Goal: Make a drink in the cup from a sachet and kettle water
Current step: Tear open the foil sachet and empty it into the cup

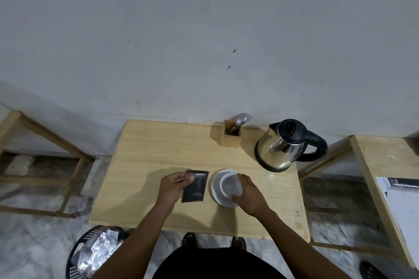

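Note:
A white cup (230, 186) stands on a white saucer (217, 190) near the middle of the wooden table (158, 147). My right hand (250, 195) wraps around the cup's right side. Just left of the saucer, my left hand (173, 187) pinches the upper left corner of a dark sachet (196, 187), which hangs flat over the table. A steel kettle (283, 147) with a black lid and handle sits at the table's back right, apart from both hands.
A wooden holder (231, 135) with a spoon and fork stands against the wall, left of the kettle. A black basket (95, 251) with foil wrappers sits on the floor at the lower left. Wooden frames flank the table; the right one carries paper (401, 206).

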